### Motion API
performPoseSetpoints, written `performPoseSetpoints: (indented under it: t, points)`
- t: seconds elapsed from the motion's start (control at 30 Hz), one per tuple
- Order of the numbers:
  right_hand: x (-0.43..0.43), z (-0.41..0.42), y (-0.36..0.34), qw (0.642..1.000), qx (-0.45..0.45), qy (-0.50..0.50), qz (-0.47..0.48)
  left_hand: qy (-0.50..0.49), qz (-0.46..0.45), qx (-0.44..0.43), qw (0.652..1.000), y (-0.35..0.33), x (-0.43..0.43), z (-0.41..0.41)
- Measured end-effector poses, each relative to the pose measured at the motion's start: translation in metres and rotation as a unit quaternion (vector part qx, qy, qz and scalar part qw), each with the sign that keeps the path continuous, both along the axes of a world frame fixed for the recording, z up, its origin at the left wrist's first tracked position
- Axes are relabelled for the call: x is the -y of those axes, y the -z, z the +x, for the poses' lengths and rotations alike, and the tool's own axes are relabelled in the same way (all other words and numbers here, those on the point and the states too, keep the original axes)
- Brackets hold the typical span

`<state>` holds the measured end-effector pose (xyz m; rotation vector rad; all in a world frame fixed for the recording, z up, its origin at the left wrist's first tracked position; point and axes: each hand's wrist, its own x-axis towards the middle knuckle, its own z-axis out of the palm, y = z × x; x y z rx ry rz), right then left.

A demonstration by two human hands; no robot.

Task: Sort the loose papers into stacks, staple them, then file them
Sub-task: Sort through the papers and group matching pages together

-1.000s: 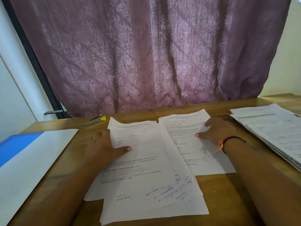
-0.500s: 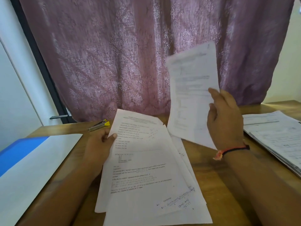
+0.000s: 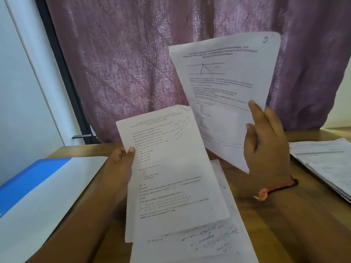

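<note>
Two papers lifted off the table for comparison

The left hand is curled round the edge of a printed question paper, and a sheet with a triangle diagram is pinched in the right hand. A second ago both were pressed flat. Since then the diagram sheet has been raised clear. Handwritten pages are left on the wooden table, between a blue folder and a paper stack. Sorting is judged under way, with stapling not yet begun.

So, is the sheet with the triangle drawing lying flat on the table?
No, the right hand holds that sheet raised in front of the curtain.
</note>
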<state>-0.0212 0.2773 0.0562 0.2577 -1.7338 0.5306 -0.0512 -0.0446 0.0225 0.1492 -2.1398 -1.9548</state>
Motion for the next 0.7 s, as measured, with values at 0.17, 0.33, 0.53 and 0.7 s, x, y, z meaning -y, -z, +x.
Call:
performPoseSetpoints:
  t: [0.17, 0.33, 0.53, 0.7]
  points:
    - [0.009, 0.006, -0.002, 0.995, 0.060, -0.056, -0.049, -0.002, 0.052, -0.008, 0.999, -0.003, -0.005, -0.001]
    - [0.017, 0.002, 0.002, 0.962, 0.148, -0.179, -0.143, -0.006, 0.094, -0.005, 0.996, -0.006, -0.012, 0.000]
    - [0.039, 0.003, 0.011, 0.812, 0.310, -0.412, -0.274, -0.003, 0.072, 0.005, 0.997, -0.003, -0.010, -0.002]
    - [0.046, 0.006, 0.013, 0.732, 0.411, -0.454, -0.298, -0.002, 0.027, 0.019, 0.999, -0.003, -0.013, -0.001]
